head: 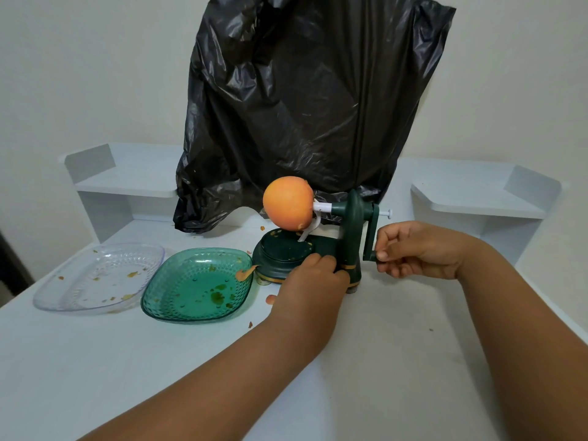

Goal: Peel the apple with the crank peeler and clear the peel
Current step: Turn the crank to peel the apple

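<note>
In the head view, the right hand [416, 249] was clenched around the crank handle [370, 257] at the peeler's right end, and the apple [289, 203] sat skewered on the white prongs up and to the left of that grip, across the upright green peeler [350, 237]. The shaft's long axis ran left to right, from apple to crank, so turning looked like the right hand's work. The left hand [313, 281] grasped the peeler's base just left of the crank, steadying it on the desk [159, 361].

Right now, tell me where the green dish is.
The green dish sits on the table left of centre, between the clear dish and the peeler.
</note>
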